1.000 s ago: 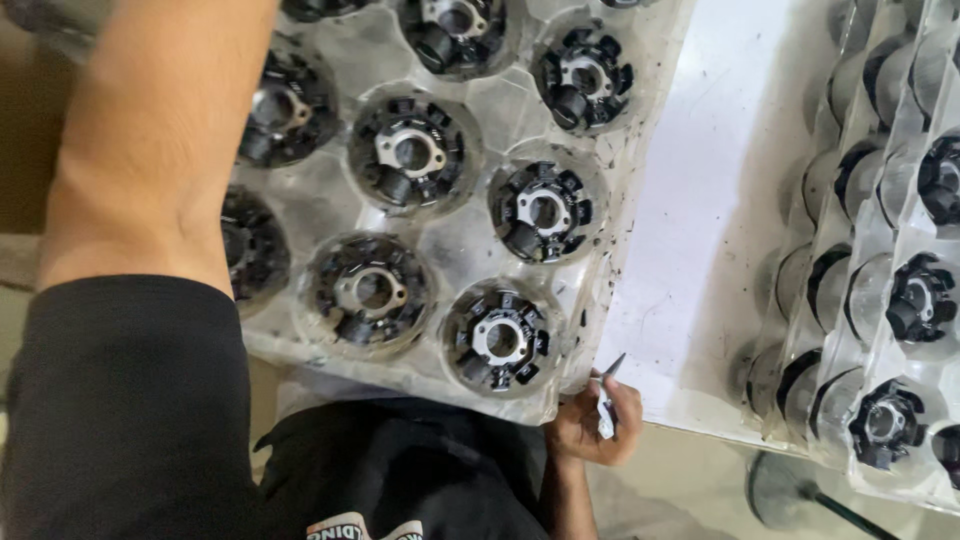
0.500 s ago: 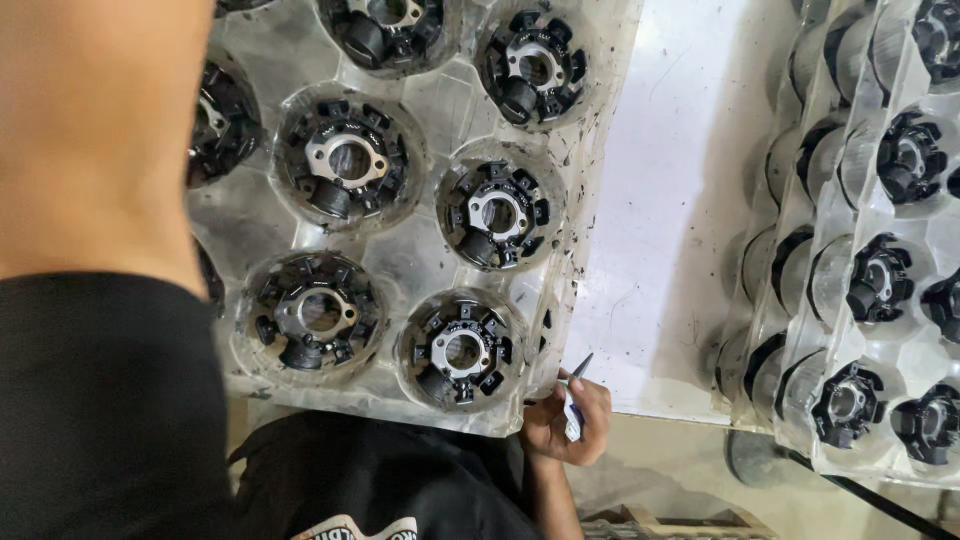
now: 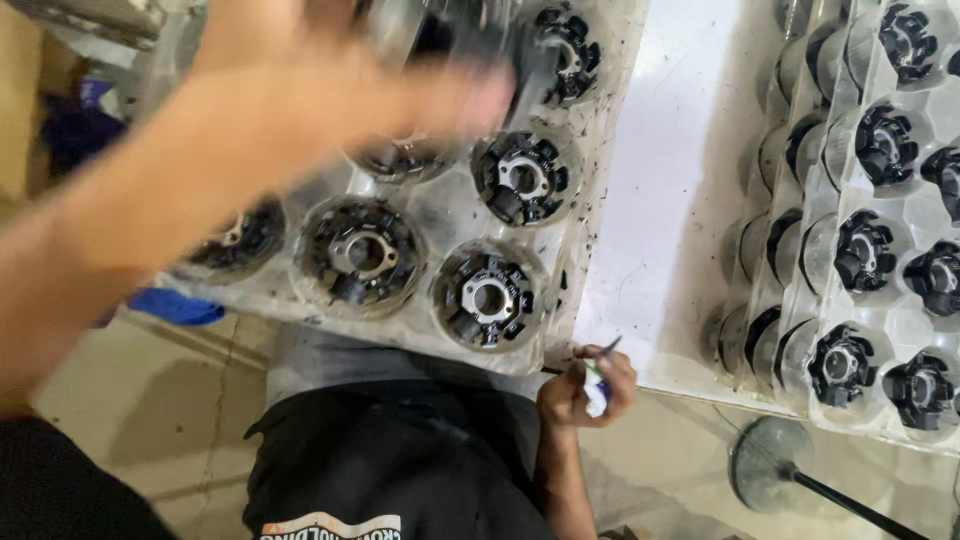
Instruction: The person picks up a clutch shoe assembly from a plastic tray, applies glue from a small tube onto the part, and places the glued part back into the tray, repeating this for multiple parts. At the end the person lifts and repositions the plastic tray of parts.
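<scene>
Head view: our left hand [image 3: 330, 80], blurred, reaches over the clear tray [image 3: 440, 215] of black round parts [image 3: 488, 298] on the white surface [image 3: 660, 200]; its grip we cannot tell. Our right hand [image 3: 585, 385] pinches a small tool [image 3: 597, 385]; we should steady the tray.

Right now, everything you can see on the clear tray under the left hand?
The clear plastic tray is thin, glossy and moulded into round pockets, most holding a black, metal-centred round part. It lies flat on the white table, its near edge overhanging. Dark specks dot its right rim. The blurred left hand covers its far pockets; contact unclear.
</scene>
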